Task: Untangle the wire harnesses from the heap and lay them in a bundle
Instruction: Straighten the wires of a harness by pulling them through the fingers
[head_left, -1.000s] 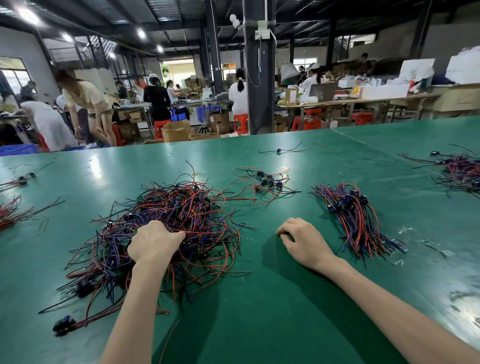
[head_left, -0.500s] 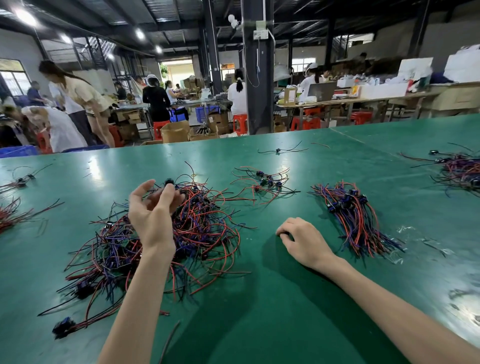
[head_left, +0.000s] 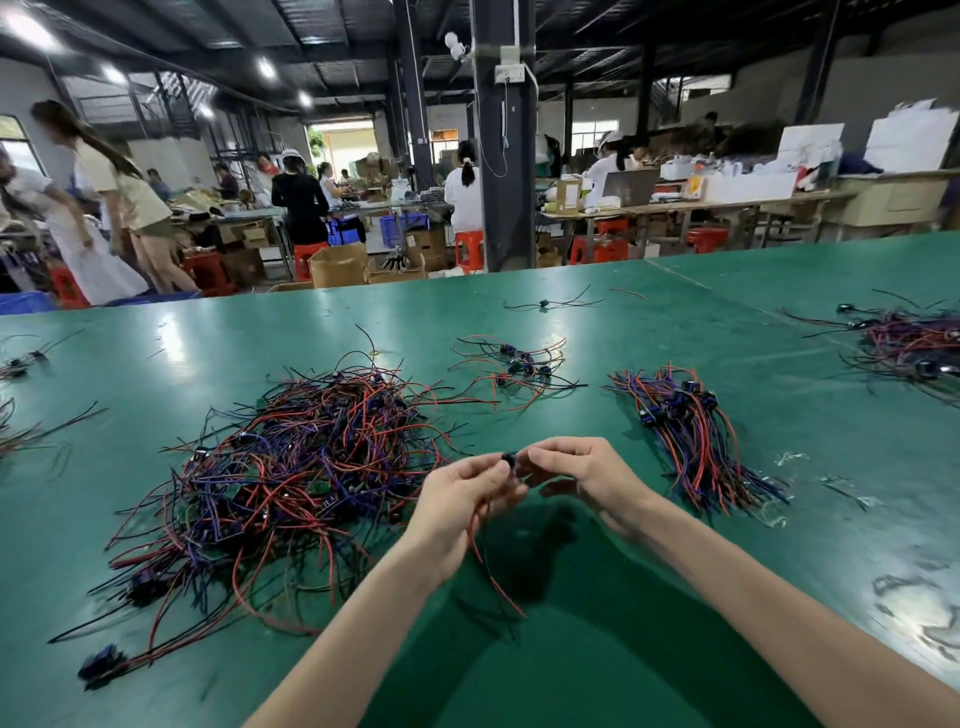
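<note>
A big tangled heap (head_left: 291, 467) of red, blue and black wire harnesses lies on the green table (head_left: 597, 649), left of centre. A straightened bundle (head_left: 691, 441) of harnesses lies to the right. Between them, raised above the table, both hands meet on one harness (head_left: 488, 551): my left hand (head_left: 462, 499) pinches it near its small black connector, and my right hand (head_left: 576, 470) pinches the connector from the other side. The harness's red and black wires hang down below my left hand.
A smaller loose cluster of harnesses (head_left: 514, 364) lies behind the hands, and a single harness (head_left: 545, 302) farther back. Another pile (head_left: 914, 343) sits at the right edge, with stray wires (head_left: 21, 410) at the left edge. People work at benches beyond the table.
My left hand lifted one harness out of the heap and carried it right. My right hand rose off the table and took hold of its connector.
</note>
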